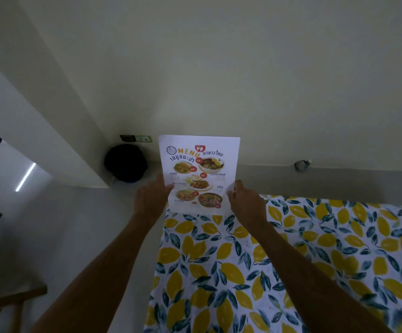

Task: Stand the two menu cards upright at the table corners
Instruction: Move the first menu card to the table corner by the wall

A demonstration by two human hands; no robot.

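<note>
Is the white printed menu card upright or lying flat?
Upright: the white printed menu card stands on the far-left table corner, steadied by both hands.

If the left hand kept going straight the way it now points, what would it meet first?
Probably nothing new: the left hand already grips the menu card's left edge. Beyond that lies the wall, though depth is unclear.

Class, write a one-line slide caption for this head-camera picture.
Both hands, left and right, hold a menu card upright at the far left corner of the lemon-print tablecloth.
</note>
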